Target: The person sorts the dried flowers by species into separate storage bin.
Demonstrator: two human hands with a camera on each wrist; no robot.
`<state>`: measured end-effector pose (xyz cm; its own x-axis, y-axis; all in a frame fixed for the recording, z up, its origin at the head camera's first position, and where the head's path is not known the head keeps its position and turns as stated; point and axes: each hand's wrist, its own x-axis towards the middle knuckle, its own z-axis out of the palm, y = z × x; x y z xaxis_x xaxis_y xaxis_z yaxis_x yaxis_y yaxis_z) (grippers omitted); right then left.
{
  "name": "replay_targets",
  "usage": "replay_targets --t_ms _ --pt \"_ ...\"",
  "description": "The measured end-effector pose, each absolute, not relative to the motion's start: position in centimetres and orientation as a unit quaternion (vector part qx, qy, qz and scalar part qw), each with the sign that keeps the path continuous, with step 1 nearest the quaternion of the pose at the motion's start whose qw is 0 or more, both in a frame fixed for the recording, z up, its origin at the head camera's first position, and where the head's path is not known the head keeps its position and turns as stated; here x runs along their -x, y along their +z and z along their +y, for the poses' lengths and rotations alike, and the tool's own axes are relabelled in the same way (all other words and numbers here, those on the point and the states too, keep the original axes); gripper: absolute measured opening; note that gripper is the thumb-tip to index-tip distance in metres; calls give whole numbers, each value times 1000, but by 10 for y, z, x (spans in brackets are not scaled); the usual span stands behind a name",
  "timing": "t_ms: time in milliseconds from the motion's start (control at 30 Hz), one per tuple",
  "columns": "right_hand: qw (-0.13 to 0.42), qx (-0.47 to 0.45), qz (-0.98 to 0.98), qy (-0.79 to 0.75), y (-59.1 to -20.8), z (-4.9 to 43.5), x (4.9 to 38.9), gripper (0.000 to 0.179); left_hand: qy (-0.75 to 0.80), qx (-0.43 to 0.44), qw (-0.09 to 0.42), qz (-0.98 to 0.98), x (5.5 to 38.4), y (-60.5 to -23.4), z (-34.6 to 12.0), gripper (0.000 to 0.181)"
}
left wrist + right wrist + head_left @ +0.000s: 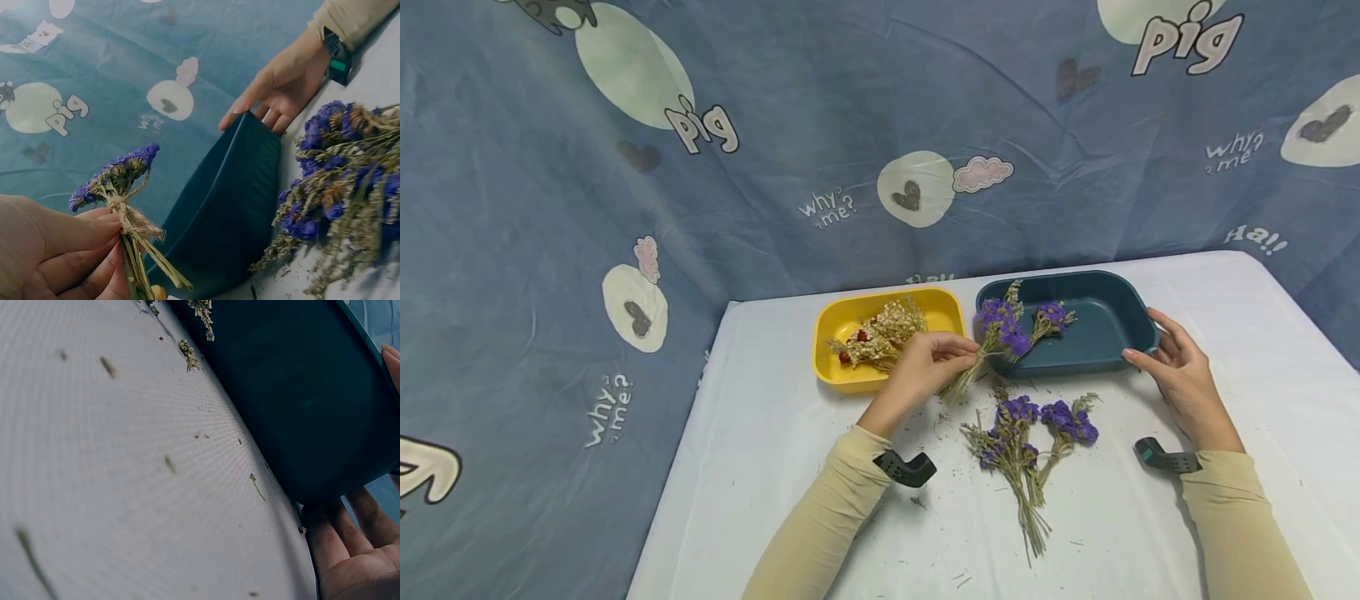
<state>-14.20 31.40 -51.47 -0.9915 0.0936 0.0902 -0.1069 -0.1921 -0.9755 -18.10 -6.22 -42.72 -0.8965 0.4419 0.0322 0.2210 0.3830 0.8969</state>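
My left hand [928, 362] pinches a small bunch of dried purple flowers [1003, 329] by its stems, just under the flower heads. Twine [134, 219] binds the stems in the left wrist view. The bunch is over the left end of a dark teal tray [1097, 321], where more purple flowers [1051, 317] show. At the tray's right end, my right hand [1183, 383] grips the wall, thumb at the near corner and fingers around the outside. In the right wrist view its fingers [356, 531] curl under the tray's corner.
A yellow tray [827, 367] to the left holds cream dried flowers with red blooms [880, 333]. More purple bunches [1018, 458] lie on the white tablecloth [760, 467] in front of the teal tray, among scattered stem bits. A printed blue curtain [775, 167] hangs behind the table.
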Motion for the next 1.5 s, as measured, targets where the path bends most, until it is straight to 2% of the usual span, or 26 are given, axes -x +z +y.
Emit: replay_targets --t_ms 233,600,867,1500 --pt "66 -6 -637 768 -515 314 143 85 481 -230 99 840 198 -424 -42 20" --pt "69 -7 -636 769 -516 314 142 84 461 -264 129 837 218 -418 -10 19" --pt "69 -5 -632 772 -515 314 143 84 408 -293 126 856 229 -414 16 18" --pt "71 -5 -622 780 -513 313 143 82 349 -241 134 896 240 -425 66 14"
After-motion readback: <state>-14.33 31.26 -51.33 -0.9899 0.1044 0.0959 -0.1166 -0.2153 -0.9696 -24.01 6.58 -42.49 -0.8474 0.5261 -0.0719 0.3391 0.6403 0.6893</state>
